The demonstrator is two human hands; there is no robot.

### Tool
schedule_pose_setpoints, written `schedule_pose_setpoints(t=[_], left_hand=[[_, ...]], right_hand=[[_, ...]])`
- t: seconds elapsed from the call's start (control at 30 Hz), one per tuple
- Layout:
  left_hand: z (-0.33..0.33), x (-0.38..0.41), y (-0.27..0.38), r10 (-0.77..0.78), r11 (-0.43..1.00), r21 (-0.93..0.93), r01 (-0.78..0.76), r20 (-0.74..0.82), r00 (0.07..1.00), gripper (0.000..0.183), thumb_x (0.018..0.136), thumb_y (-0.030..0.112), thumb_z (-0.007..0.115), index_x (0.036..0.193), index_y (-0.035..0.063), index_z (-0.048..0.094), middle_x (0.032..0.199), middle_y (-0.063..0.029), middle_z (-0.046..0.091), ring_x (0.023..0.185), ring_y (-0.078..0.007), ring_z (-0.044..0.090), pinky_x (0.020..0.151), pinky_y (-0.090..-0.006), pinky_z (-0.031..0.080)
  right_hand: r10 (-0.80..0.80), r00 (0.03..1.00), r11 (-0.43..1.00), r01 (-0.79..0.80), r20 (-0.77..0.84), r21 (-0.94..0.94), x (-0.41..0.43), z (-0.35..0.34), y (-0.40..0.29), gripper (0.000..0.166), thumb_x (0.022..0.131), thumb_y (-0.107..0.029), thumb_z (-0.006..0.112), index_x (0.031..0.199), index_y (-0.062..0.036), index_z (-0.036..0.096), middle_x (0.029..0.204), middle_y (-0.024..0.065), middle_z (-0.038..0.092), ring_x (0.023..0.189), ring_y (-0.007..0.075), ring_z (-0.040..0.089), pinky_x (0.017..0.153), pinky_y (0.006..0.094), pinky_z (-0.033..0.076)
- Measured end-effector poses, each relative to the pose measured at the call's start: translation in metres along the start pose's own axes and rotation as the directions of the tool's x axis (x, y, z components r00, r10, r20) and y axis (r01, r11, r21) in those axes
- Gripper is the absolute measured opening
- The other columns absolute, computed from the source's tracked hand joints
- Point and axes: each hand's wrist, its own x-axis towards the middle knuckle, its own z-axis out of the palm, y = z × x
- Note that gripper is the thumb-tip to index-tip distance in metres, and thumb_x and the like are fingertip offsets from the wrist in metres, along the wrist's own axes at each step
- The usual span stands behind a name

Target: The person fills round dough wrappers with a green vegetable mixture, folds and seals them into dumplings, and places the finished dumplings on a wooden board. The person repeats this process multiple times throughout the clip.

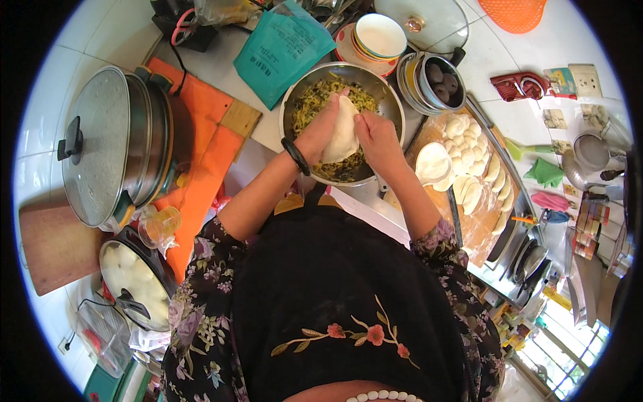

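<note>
A pale dough wrapper, folded into a half-moon dumpling [342,133], is held above a steel bowl [397,138] of chopped vegetable filling [309,108]. My left hand [321,128] cups the dumpling from the left and below. At its right edge, the fingers of my right hand [378,135] pinch the dough rim. Whether the whole rim is sealed, I cannot tell. To the right lies a floured wooden board [437,125] with several dough pieces [464,151], flat wrappers [434,163] and a row of finished half-moon dumplings [497,178].
Behind the bowl are a teal packet [284,50], stacked bowls [381,36] and a pot of dark round items [442,83]. At left stand a large lidded steamer [100,145] and a lidded pan [133,281] with pale pieces inside. A dark rolling pin or bar [454,213] lies along the board.
</note>
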Motion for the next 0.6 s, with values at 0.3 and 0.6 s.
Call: schedule_pose_setpoints(t=[0.3,0.6], left_hand=[[0.008,-0.003,0.011,-0.051,0.997,-0.065,0.048,-0.056,0.997,0.06,0.102,0.053,0.019,0.147,0.015,0.03,0.122,-0.0083,0.055,0.107,-0.0174,0.058,0.092,-0.0324,0.048],[0.009,0.003,0.001,-0.008,0.997,-0.081,0.005,-0.037,0.999,0.059,0.102,0.052,0.019,0.146,0.0137,0.033,0.124,-0.0087,0.055,0.112,-0.019,0.056,0.096,-0.0333,0.047]], right_hand=[[0.2,0.974,0.973,-0.185,-0.105,0.141,-0.014,-0.003,0.007,0.046,0.096,-0.038,0.047,0.077,0.0022,0.059,0.068,0.0233,0.057,0.065,0.0411,0.057,0.061,0.0447,0.043],[-0.028,0.989,0.997,0.018,-0.143,-0.073,-0.01,0.006,0.003,0.033,0.096,-0.026,0.048,0.075,-0.0006,0.051,0.071,0.0236,0.055,0.068,0.0433,0.055,0.061,0.0491,0.042]])
